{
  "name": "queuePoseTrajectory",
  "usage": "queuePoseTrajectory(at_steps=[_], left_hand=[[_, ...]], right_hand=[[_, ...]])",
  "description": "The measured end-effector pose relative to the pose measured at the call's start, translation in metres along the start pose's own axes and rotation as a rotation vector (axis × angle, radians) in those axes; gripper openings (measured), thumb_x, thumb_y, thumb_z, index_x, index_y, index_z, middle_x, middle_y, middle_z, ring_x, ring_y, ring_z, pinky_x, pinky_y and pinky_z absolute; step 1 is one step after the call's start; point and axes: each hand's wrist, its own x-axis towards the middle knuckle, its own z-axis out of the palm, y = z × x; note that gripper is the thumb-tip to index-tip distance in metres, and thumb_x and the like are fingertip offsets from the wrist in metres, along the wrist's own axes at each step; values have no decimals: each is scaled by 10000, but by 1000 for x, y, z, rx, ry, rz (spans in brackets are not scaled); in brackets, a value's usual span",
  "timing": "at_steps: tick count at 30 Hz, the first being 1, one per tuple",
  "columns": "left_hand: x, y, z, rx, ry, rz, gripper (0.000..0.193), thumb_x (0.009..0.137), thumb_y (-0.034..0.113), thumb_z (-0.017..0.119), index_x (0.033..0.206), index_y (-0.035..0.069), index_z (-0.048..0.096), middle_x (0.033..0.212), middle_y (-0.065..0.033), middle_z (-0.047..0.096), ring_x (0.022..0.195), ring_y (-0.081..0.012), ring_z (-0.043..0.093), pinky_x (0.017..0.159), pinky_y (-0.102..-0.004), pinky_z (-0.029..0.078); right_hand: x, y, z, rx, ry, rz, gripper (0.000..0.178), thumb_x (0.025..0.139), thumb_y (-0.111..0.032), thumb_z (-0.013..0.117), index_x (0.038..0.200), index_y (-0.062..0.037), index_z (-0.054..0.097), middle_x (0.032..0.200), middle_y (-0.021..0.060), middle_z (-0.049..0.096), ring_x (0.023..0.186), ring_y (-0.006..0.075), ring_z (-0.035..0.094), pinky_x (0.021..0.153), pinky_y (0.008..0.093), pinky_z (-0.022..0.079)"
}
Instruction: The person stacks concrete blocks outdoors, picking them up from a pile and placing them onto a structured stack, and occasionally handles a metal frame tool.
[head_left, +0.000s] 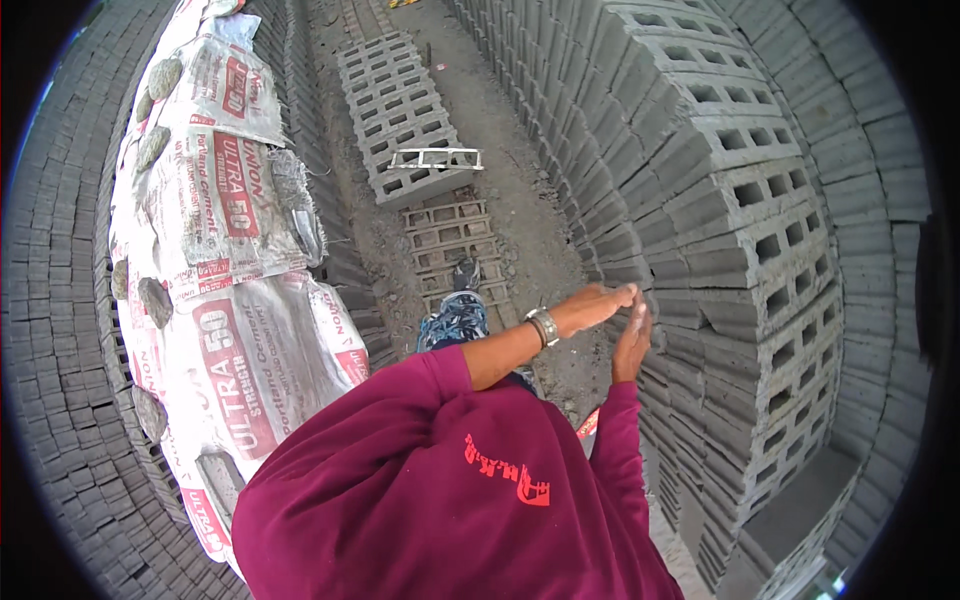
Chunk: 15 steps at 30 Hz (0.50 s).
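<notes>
My left hand (592, 308), with a metal wristwatch (543, 327) on its wrist, reaches to the right in front of my body. My right hand (631, 345) points up beside it, its fingers stretched out. The fingertips of both hands meet or nearly meet, and no object shows between them. Just beyond the hands, on the right, rises a tall stack of grey concrete hollow blocks (690, 330). Whether my fingers touch these blocks I cannot tell.
White cement sacks (230, 370) with stones on top cover a block stack on the left. Ahead, a low row of hollow blocks (400, 110) carries a light metal frame (435, 158). Slatted pallets (455, 245) lie on the dusty aisle floor (540, 240).
</notes>
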Motion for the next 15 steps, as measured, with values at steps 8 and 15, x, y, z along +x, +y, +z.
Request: queuePoseTrajectory(at_steps=[8, 15], left_hand=[[-27, 97, -266, 1300, 336, 36, 391, 883, 385, 642, 935, 5, 717, 951, -198, 714, 922, -361, 692, 817, -444, 543], [-22, 200, -332, 1368, 394, 195, 350, 878, 359, 652, 930, 21, 724, 966, -197, 713, 938, -374, 688, 809, -445, 551]], right_hand=[[55, 86, 31, -265, -221, 516, 494, 884, -307, 698, 1188, 77, 634, 1016, 157, 693, 818, 220, 684, 653, 329, 526], [158, 14, 162, -171, -385, 373, 466, 895, -287, 693, 1174, 83, 640, 1006, 154, 698, 803, 188, 680, 658, 279, 535]])
